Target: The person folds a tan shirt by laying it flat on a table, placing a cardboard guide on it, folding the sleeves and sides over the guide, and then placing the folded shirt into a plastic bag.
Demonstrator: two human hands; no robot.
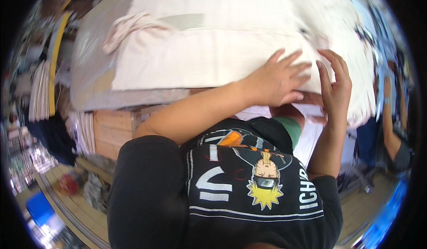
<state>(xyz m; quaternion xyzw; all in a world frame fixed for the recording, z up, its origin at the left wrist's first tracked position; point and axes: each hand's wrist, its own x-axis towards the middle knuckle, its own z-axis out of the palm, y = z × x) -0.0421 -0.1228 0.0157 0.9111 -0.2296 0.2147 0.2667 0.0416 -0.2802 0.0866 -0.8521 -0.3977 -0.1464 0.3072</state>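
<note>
A large cream cloth point(209, 57), apparently a garment, lies spread over the work surface in front of me. At its left a gathered, pinkish part point(133, 28) is bunched up. A grey-green rectangle point(182, 21) shows near it. My left hand point(282, 80) reaches across to the right, fingers spread, over the near edge of the cloth; it is slightly blurred. Just beside it, my right hand point(337, 82) is raised at the cloth's right part, thumb and fingers apart with nothing visible between them. Whether either hand touches the cloth, I cannot tell.
Clear plastic sheeting point(93, 66) covers the table's left side. Stacked folded cloth point(41, 91) stands by a yellow strip point(58, 57) at far left. A wooden box point(113, 133) is below the table. Another person's arm point(389, 124) shows at far right, near blue cloth.
</note>
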